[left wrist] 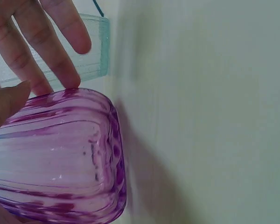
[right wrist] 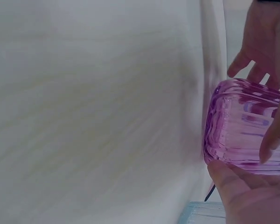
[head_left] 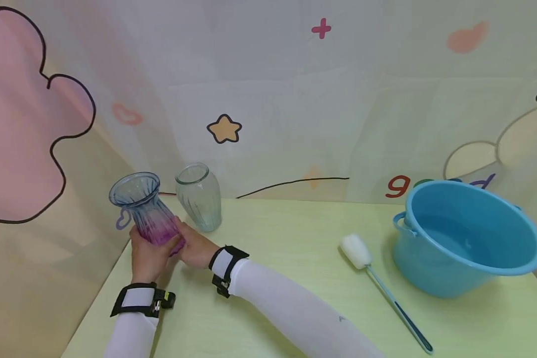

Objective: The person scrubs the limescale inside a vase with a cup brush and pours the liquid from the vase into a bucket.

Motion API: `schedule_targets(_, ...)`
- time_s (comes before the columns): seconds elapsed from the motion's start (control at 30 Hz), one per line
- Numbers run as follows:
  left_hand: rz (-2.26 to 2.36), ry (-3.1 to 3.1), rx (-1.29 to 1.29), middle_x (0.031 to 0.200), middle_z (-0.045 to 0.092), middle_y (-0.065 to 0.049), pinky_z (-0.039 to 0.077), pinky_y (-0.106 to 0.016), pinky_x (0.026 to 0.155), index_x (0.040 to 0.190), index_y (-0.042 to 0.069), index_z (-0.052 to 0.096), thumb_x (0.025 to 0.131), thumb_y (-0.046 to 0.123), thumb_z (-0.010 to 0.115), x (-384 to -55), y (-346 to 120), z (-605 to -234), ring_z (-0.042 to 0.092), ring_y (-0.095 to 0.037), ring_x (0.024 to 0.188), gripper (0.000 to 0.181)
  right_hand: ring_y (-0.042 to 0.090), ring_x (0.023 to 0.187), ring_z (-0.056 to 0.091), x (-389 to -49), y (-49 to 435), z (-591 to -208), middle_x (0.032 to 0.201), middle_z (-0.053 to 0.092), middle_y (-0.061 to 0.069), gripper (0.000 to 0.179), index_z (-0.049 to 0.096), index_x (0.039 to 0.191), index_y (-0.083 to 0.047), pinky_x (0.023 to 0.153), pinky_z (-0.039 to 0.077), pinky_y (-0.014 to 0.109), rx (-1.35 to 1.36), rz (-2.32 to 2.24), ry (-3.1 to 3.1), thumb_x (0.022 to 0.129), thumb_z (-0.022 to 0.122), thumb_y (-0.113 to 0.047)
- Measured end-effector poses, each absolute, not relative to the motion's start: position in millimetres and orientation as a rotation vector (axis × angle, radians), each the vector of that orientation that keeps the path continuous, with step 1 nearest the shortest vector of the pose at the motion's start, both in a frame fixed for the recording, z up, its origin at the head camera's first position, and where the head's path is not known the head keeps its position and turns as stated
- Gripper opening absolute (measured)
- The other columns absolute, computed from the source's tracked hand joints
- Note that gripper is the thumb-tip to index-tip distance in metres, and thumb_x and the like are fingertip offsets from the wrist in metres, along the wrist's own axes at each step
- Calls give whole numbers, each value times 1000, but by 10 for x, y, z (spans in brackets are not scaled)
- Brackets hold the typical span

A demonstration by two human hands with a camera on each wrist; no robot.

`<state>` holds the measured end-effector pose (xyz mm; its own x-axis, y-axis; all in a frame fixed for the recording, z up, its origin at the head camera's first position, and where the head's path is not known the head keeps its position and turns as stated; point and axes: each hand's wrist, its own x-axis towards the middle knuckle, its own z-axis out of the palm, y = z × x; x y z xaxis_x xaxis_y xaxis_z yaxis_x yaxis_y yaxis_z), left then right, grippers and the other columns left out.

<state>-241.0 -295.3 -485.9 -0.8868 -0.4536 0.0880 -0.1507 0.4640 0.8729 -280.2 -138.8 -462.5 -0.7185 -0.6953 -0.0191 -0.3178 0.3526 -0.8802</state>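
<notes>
A ribbed glass vase, blue at its flared mouth and purple toward the base, leans to the left at the table's left side. My left hand holds its lower body from the near side, with the thumb across the glass. On the right, my right hand supports the vase near its base, its fingers fairly straight against the purple glass. The vase's base appears lifted off the table. A clear glass vase stands upright just behind my right hand.
A blue bucket with a side handle stands at the right. Left of it lies a white-headed sponge brush with a long handle. Behind the pale green table hangs a printed cloth.
</notes>
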Motion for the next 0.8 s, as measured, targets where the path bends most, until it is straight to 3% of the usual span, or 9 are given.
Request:
schedule_targets(0.13,-1373,-2437,538,165,20,-33,29,-66,121,163,3,-3,82,33,87,-2302,-2954,-4864,31,-53,148,125,17,160,19,-2725,-1370,-4676,174,18,7,87,6,167,-13,129,20,32,-874,-1249,2264,99,60,-9)
schedule_targets(0.43,-1368,-2450,540,165,14,-36,30,-70,118,163,3,-10,88,38,82,-2111,-2810,-4670,30,-56,146,123,18,159,22,-2696,-1255,-4696,173,20,10,88,10,166,-5,129,19,28,-960,-1243,2306,94,60,-3)
schedule_targets(0.67,-1302,-2416,426,162,21,-33,30,-74,115,163,1,2,88,36,81,-1978,-2613,-4498,29,-53,146,115,30,149,43,-2684,-1174,-4697,171,28,11,83,16,165,-5,123,34,29,-881,-1280,2297,94,60,-7)
schedule_targets(0.8,-1290,-2396,357,159,24,-32,29,-73,114,162,0,9,88,31,81,-1917,-2506,-4491,27,-50,146,108,31,148,46,-2672,-1122,-4694,170,29,10,82,18,165,-8,121,37,31,-858,-1285,2296,95,60,-9)
